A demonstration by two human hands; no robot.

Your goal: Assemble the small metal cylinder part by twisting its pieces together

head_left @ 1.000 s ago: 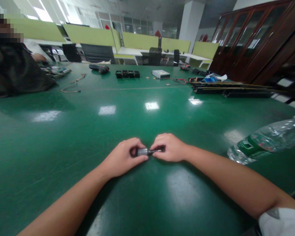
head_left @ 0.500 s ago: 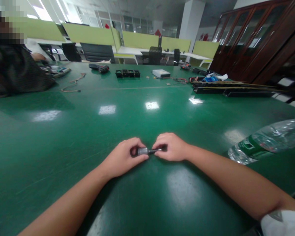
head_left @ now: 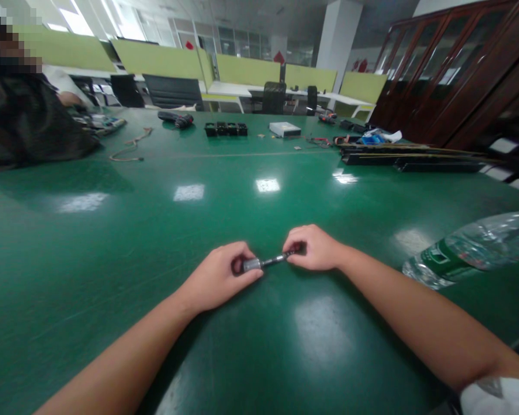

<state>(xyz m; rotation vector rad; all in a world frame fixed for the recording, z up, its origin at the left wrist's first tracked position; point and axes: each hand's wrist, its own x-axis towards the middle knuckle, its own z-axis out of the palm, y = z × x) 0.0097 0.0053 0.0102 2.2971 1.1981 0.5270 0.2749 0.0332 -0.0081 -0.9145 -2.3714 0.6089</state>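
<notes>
Grey at its thick end, one slim tool [head_left: 256, 264] is held at the green counter [head_left: 147, 230], that end clamped in the left hand [head_left: 220, 275], its shaft pinched by the right hand [head_left: 313, 248]; one bottle [head_left: 452, 256] is placed rightward, four black blocks [head_left: 226, 129] are lined up behind.

Yellow-green partitions [head_left: 248, 70] line white desks [head_left: 228, 90], left of a dark wooden cabinet [head_left: 441, 75].

we can cross bare desk [head_left: 398, 199] beyond the bottle [head_left: 447, 256], black rails [head_left: 441, 167] barring us farther behind it, our right hand [head_left: 313, 246] blocking well left of it
</notes>
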